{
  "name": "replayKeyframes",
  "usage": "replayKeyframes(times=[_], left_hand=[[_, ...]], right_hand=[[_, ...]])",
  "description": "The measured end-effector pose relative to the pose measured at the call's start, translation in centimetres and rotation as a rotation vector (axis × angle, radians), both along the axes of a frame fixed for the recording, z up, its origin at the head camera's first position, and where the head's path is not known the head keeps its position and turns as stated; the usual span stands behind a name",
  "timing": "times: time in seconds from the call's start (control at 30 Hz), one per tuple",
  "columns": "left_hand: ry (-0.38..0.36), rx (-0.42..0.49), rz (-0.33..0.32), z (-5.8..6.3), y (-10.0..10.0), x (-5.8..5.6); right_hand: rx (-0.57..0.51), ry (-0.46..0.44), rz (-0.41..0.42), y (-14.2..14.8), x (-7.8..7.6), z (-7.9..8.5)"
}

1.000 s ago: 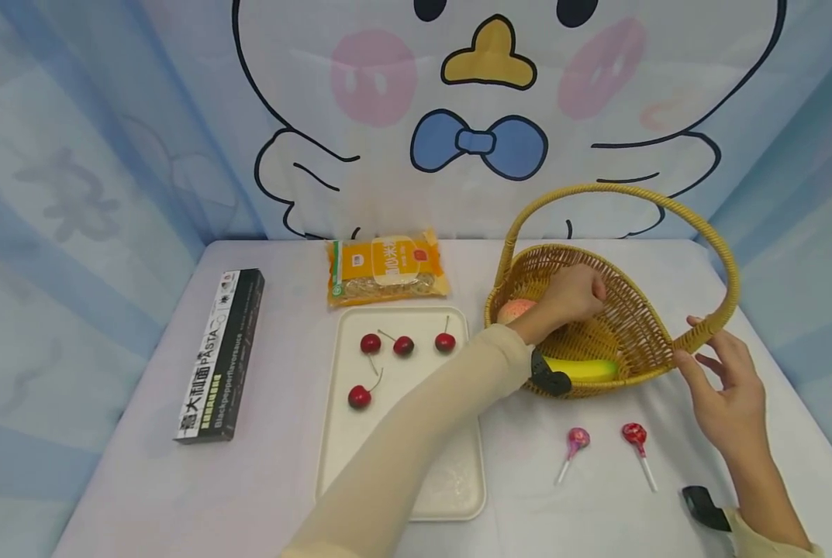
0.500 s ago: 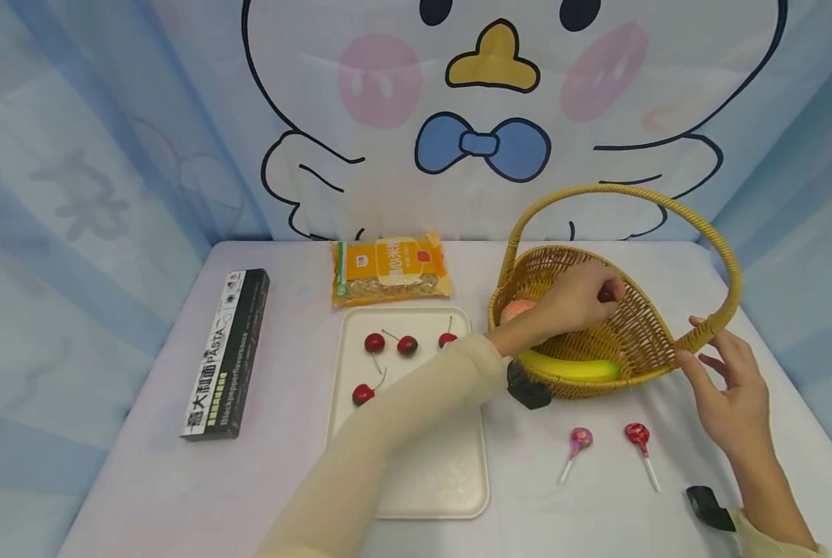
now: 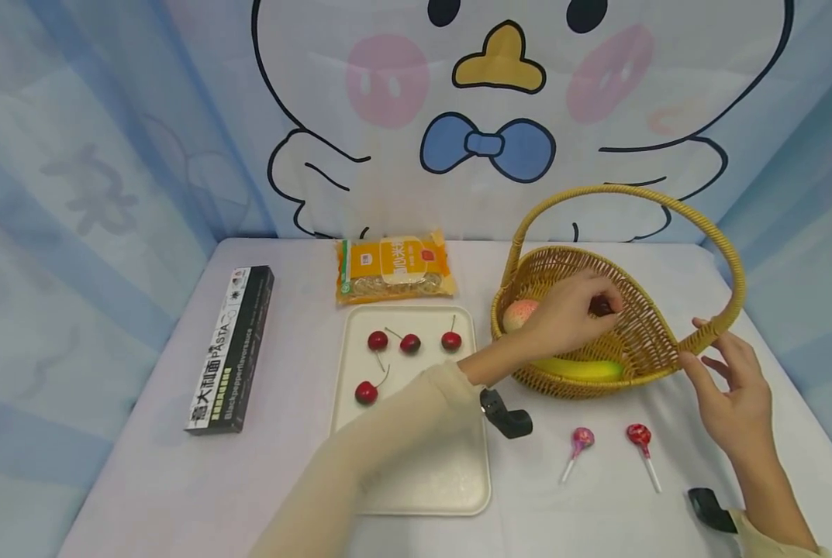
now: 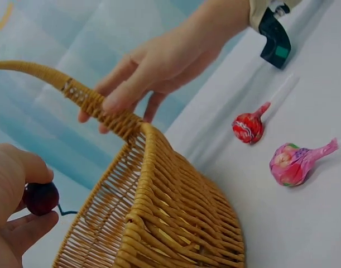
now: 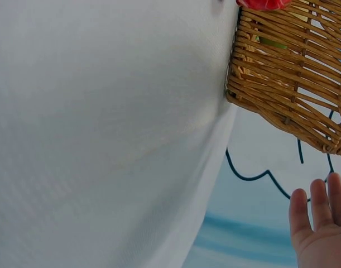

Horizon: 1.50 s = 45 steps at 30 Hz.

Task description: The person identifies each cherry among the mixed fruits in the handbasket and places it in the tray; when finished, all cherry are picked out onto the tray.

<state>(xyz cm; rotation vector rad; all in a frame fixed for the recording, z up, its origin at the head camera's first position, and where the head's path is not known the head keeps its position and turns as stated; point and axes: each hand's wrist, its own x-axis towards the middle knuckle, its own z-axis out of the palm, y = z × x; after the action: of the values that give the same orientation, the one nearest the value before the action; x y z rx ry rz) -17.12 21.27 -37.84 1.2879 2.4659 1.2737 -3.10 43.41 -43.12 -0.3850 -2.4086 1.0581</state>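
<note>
A dark red cherry [image 4: 41,198] with a stem is pinched between the thumb and fingers of my left hand [image 3: 562,318], over the inside of the wicker basket [image 3: 639,310]. My right hand [image 3: 733,395] holds the foot of the basket's handle [image 3: 726,306] at the right, thumb in front and fingers behind. Inside the basket lie a peach [image 3: 519,315] at the left and a yellow banana [image 3: 583,370] along the front. Several other cherries [image 3: 410,344] lie on the cream tray [image 3: 450,496], left of the basket and partly under my left sleeve.
Two lollipops, one pink [image 3: 582,439] and one red [image 3: 639,435], lie in front of the basket. Behind the tray is an orange bag of dry food [image 3: 395,270]. A black and white pasta box [image 3: 230,349] lies at the left. A patterned curtain [image 3: 304,101] hangs behind the table.
My left forearm has drawn back to the left and toward me, while the hand stays over the basket and turns, bringing the cherry into sight. The right hand keeps its place at the handle.
</note>
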Motion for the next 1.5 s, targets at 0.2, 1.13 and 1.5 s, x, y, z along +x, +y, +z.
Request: replayKeyframes(times=[0.2, 1.13, 1.5], left_hand=[[-0.017, 0.073, 0.064, -0.2, -3.0, 1.0], [-0.154, 0.312, 0.165, -2.6, -15.2, 5.3], [-0.155, 0.273, 0.265, -4.1, -19.7, 6.4]], right_hand=[[0.008, 0.004, 0.016, 0.0, -0.1, 0.1], [0.005, -0.063, -0.014, 0.2, -0.1, 0.3], [0.003, -0.053, -0.017, 0.2, -0.1, 0.3]])
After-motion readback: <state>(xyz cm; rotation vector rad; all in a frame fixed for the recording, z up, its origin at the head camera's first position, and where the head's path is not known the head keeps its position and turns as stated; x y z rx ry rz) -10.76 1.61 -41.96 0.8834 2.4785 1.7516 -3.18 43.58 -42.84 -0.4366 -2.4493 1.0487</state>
